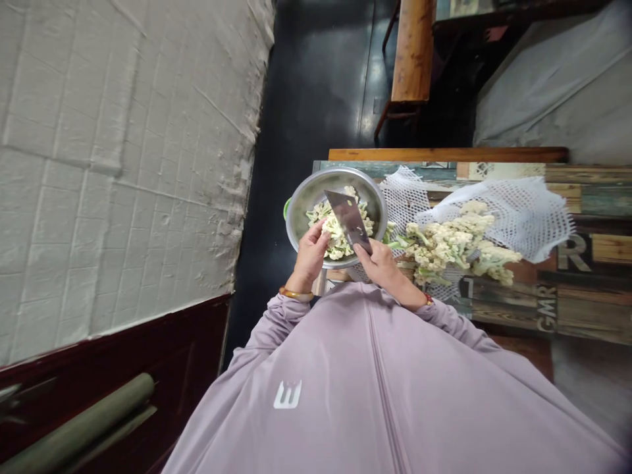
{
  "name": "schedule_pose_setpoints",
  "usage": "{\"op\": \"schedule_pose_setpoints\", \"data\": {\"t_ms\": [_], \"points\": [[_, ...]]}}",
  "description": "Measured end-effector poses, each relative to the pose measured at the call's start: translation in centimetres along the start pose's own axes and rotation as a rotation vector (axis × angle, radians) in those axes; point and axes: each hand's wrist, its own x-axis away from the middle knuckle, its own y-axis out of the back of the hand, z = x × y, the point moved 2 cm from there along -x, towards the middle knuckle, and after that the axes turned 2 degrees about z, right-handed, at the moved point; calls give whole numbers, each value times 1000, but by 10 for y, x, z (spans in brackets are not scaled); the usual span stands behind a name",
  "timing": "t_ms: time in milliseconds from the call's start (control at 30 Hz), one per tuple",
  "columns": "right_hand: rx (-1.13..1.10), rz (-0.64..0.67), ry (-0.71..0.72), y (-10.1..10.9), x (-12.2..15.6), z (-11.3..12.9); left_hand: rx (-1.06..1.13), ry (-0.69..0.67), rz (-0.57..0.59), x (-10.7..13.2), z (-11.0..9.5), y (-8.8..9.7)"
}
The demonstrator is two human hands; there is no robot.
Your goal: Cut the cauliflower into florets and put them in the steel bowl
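Metal bowl [299, 209] is holding cauliflower [340, 250]; left hand [310, 253] is pinching a floret [332, 227]; right hand [380, 264] is gripping a cleaver [347, 214].

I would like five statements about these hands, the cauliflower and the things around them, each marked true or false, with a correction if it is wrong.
1. The right hand holds a cleaver. True.
2. White netting lies on the table. True.
3. The left hand holds the white netting. False: it holds a cauliflower piece.
4. The cauliflower pile lies left of the metal bowl. False: it lies to the right.
5. The metal bowl has no cauliflower in it. False: several pieces are inside.
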Motion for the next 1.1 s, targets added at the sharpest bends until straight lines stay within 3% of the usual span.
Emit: {"op": "schedule_pose_setpoints", "data": {"t_ms": [300, 467, 633, 800, 1100], "points": [[-20, -2, 24, 1, 3, 5, -83, -94, -43, 6, -9, -10], [-22, -3, 20, 11, 3, 8, -29, 19, -21, 8, -12, -7], [-27, -1, -9, 14, 3, 6, -12, 178, 85, 12, -16, -10], [-54, -14, -78, 12, 5, -2, 22, 205, 198, 15, -19, -13], [-68, 23, -109, 20, 7, 3, -31, 196, 120, 12, -14, -6]]}}
